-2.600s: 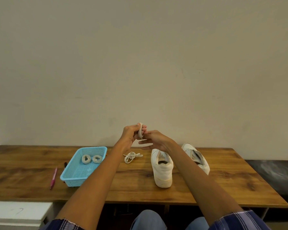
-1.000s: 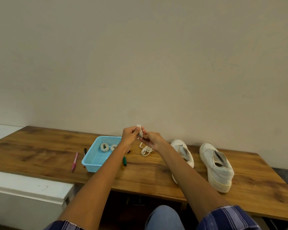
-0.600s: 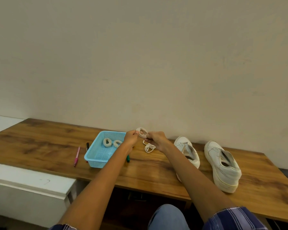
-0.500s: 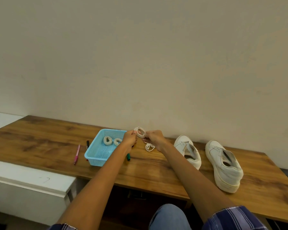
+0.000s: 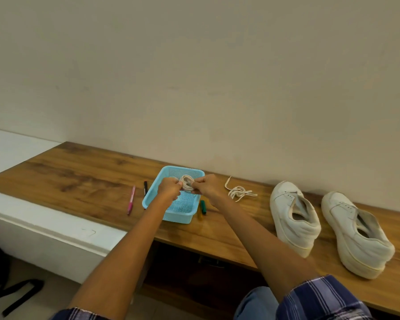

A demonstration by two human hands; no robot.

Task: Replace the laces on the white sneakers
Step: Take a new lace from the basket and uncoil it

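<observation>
Two bare forearms reach forward from plaid sleeves and meet over the blue basket [image 5: 180, 213]. At far left on the wooden surface [image 5: 79, 181] lies a pink pen [image 5: 131, 200], with a black marker [image 5: 145, 187] just beside the basket's left wall. The left hand [image 5: 169, 187] hovers above the basket, knuckles up, its fingers curled and pinching one side of a coiled white lace [image 5: 187, 182]. The right hand [image 5: 207, 186] comes in from the other side at the same height, wrist nearly straight, its fingers pinching the opposite side of the same coil. The coil hangs between the two hands, above the far half of the basket; I cannot tell whether it touches the mesh floor.

Just beside the basket's right wall lie a green marker [image 5: 203, 207] and a yellowish one [image 5: 199, 215], side by side. Further right, a loose lace [image 5: 240, 192] lies in a tangled bundle on the surface, apart from both hands. Then come the two white sneakers [image 5: 295, 215], both unlaced, toes toward the wall and heels toward the person; the right sneaker [image 5: 356, 234] sits nearest the surface's front edge. Below left, a black strap [image 5: 16, 296] lies on the floor.
</observation>
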